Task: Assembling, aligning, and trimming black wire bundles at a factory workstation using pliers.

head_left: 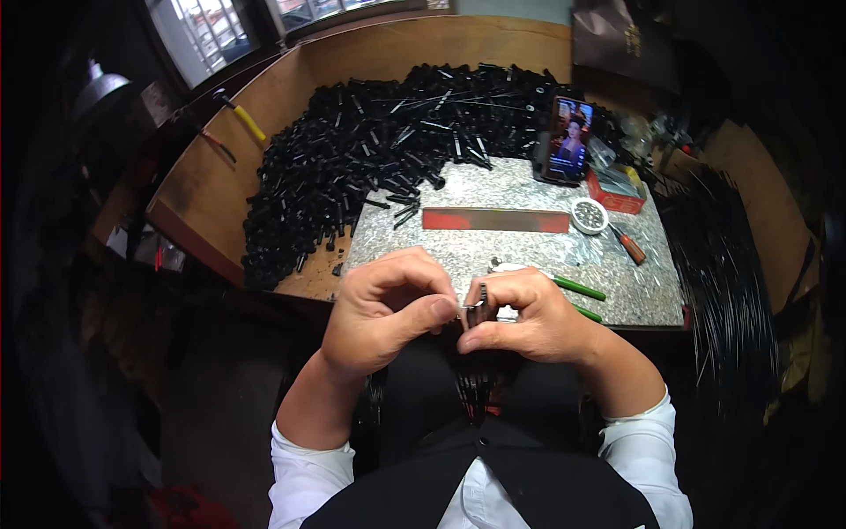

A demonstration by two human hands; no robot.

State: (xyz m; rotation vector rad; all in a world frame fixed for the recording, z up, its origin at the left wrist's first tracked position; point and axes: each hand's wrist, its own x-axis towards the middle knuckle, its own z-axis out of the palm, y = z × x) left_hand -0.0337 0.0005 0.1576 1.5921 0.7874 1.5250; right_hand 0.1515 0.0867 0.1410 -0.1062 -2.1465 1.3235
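My left hand (381, 310) is closed in a pinch, thumb against forefinger. Its fingertips meet a small, shiny bit too tiny to name, right beside the part in the other hand. Between the thumb and fingers of my right hand (532, 317) is a small black part (481, 304), held upright above my lap. The two hands nearly touch. Just beyond my right hand lies a pair of green-handled pliers (578, 287) on the speckled stone slab (520, 189), its jaws partly hidden by the fingers. Several dark slender pieces (476, 392) rest in my lap.
A large heap of black parts (370, 141) fills the wooden-walled bench (211, 189). On the slab are a red-marked flat bar (495, 220), a white dish of small parts (589, 215), a screwdriver (631, 249), a phone (571, 141) and a red box (619, 196). Black rods (718, 256) hang at right.
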